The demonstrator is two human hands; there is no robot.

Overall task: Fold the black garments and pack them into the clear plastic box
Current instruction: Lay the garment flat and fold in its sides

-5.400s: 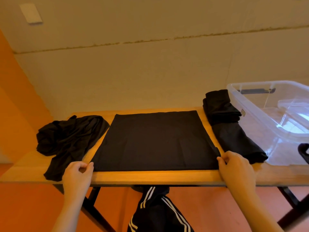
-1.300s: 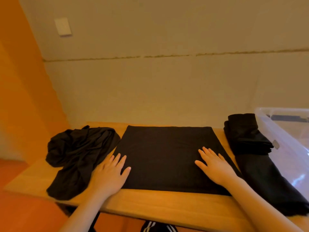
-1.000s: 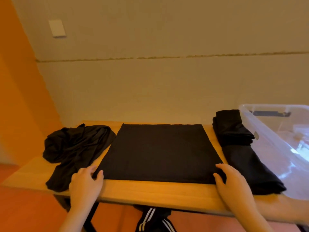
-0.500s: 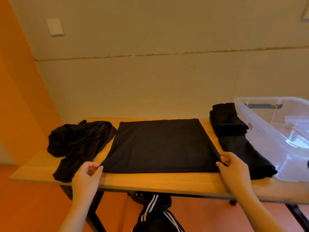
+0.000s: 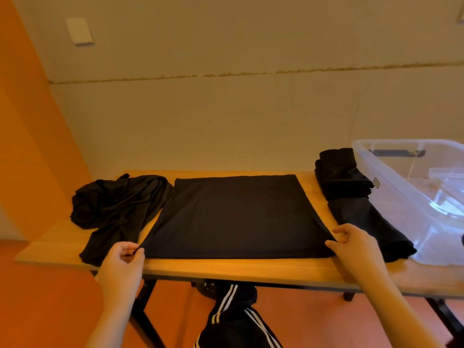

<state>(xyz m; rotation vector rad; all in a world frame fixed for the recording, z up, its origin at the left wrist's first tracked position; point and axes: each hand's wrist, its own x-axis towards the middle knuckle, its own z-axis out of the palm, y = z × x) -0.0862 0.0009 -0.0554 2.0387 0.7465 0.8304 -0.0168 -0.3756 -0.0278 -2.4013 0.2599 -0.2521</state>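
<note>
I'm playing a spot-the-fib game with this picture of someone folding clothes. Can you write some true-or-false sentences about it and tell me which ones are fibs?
1. The left hand and the right hand each pinch a near corner of the flat black garment. True.
2. The flat black garment is already inside the clear plastic box. False: it lies spread on the wooden table.
3. A crumpled black garment lies to the left of the flat one. True.
4. The folded black garments sit on the floor. False: they rest on the table beside the box.
5. The box stands at the left end of the table. False: it is at the right end.
</note>
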